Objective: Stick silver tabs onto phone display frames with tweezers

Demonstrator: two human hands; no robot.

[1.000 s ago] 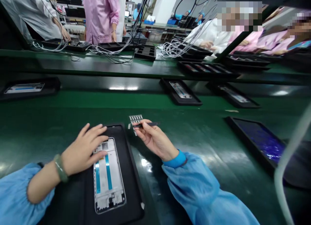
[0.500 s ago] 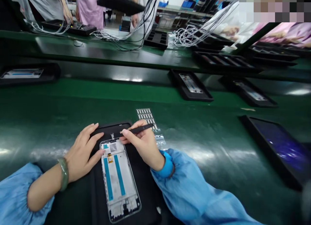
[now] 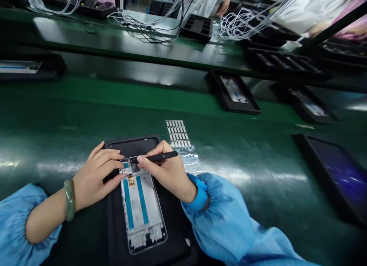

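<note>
A phone frame (image 3: 149, 208), silver with two blue strips and a small orange flex piece, lies in a black tray (image 3: 114, 235). Spread along the frame's upper left edge, my left hand (image 3: 97, 174) touches it with its fingertips and does not grip it. My right hand (image 3: 166, 168) is closed around black tweezers (image 3: 162, 156), held nearly level. Their tips point left at the top end of the frame; whether they pinch a small part there is too small to tell. Just beyond my right hand lies a sheet of small pale stickers (image 3: 178, 133) on clear film.
Black trays with phone frames stand at the far left and at the back right (image 3: 233, 90). A tray with a shiny purple-blue screen (image 3: 338, 166) is on the right. A raised shelf (image 3: 123, 51) behind carries white and black cables (image 3: 243, 25); people stand beyond it.
The tweezers' tips have come down onto the top end of the frame; the small part seen above that edge no longer shows there. My left fingertips have moved onto the frame's edge. The view has shifted.
</note>
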